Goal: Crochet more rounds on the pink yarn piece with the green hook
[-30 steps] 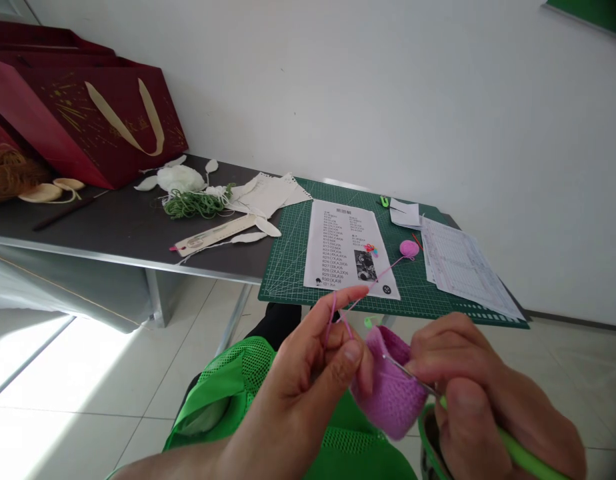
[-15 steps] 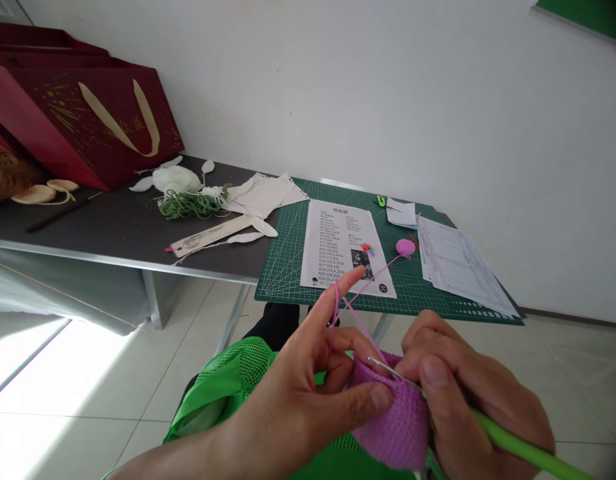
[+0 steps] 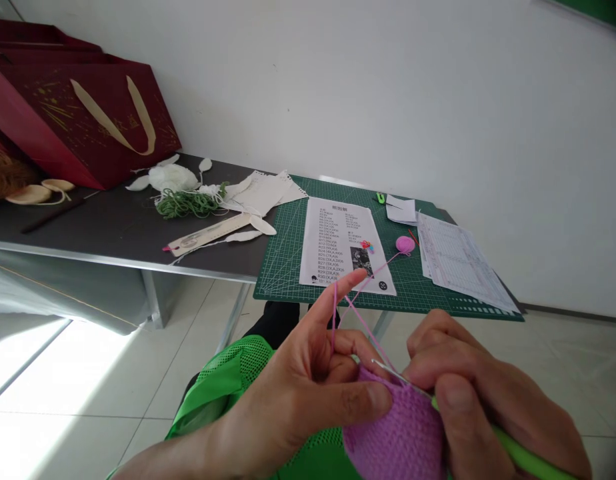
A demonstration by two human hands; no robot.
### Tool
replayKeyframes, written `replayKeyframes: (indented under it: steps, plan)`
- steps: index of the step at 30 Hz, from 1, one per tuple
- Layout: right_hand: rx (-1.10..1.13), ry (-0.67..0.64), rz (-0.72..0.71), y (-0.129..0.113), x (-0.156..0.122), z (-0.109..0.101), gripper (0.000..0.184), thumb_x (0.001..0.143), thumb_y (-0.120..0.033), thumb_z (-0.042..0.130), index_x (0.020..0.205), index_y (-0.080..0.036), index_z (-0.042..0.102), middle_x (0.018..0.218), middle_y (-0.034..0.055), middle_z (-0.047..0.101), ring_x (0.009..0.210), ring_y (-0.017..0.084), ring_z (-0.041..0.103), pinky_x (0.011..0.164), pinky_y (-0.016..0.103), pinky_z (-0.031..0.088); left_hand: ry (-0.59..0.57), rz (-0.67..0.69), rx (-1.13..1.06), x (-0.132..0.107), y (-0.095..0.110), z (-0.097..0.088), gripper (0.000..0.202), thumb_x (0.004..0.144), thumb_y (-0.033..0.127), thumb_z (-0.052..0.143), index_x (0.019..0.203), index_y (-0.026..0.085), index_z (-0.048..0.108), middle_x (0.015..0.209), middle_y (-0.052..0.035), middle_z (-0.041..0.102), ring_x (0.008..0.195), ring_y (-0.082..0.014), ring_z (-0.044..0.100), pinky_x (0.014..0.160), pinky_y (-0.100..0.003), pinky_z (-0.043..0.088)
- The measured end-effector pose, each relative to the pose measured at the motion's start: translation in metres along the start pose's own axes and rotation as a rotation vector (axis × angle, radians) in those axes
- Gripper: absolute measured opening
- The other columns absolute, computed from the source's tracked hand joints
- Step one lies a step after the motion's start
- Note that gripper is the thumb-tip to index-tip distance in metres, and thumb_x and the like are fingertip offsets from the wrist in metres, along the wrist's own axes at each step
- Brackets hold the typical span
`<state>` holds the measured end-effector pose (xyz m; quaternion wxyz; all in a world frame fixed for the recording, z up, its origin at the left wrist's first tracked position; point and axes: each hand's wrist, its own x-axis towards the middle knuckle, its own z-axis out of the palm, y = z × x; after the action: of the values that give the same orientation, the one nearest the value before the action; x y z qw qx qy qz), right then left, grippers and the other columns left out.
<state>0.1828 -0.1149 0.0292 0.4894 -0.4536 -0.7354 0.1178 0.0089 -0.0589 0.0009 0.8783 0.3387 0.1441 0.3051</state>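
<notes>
My left hand point(image 3: 308, 387) pinches a pink crocheted piece point(image 3: 398, 433) between thumb and fingers, with its index finger raised and pink yarn point(image 3: 361, 313) looped over it. The yarn runs up to a small pink yarn ball point(image 3: 405, 245) on the green cutting mat point(image 3: 288, 253). My right hand point(image 3: 488, 400) is closed on a crochet hook with a green handle point(image 3: 528, 460); the metal tip point(image 3: 385, 368) sits at the top edge of the pink piece. Both hands are over my lap, in front of the table.
A printed pattern sheet point(image 3: 341, 240) and other papers point(image 3: 455, 260) lie on the mat. The dark table point(image 3: 113, 227) holds a ruler point(image 3: 211, 235), green and white yarn point(image 3: 181, 193), and a dark red gift bag point(image 3: 88, 120). A white wall stands behind; the floor is tiled.
The pink piece has dropped lower in view and my hands have come closer together. The hook tip stays at the piece's edge and the raised finger has shifted a little.
</notes>
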Motion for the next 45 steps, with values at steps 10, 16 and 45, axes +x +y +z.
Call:
replayKeyframes:
  steps: [10, 16, 45]
  plan:
    - [-0.093, -0.190, -0.006, -0.008, 0.008, -0.015, 0.017, 0.097, -0.010, 0.051, 0.084, -0.017, 0.058, 0.067, -0.0011, 0.057, 0.067, 0.009, 0.053, 0.058, 0.022, 0.050, -0.070, 0.002, 0.017, -0.002, -0.003, -0.002, 0.076, 0.091, 0.015, 0.075, 0.152, 0.047, 0.041, 0.092, 0.0034, 0.064, 0.057, -0.0058, 0.029, 0.054, -0.023, 0.025]
    - [-0.162, -0.217, -0.030, -0.007, 0.007, -0.015, 0.021, 0.095, -0.005, 0.049, 0.078, -0.017, 0.055, 0.065, -0.0009, 0.055, 0.066, 0.009, 0.051, 0.057, 0.020, 0.048, -0.052, 0.020, 0.027, -0.003, -0.003, -0.001, 0.077, 0.090, 0.013, 0.076, 0.151, 0.048, 0.043, 0.091, 0.0040, 0.064, 0.056, -0.0060, 0.027, 0.053, -0.023, 0.024]
    - [-0.097, -0.263, -0.141, -0.013, 0.020, -0.027, 0.031, 0.107, -0.026, 0.042, 0.086, -0.017, 0.063, 0.060, -0.0019, 0.059, 0.059, 0.008, 0.056, 0.053, 0.019, 0.048, -0.064, -0.057, 0.076, -0.004, 0.008, 0.005, 0.077, 0.090, 0.020, 0.077, 0.153, 0.042, 0.039, 0.086, 0.0035, 0.064, 0.053, -0.0059, 0.024, 0.055, -0.027, 0.022]
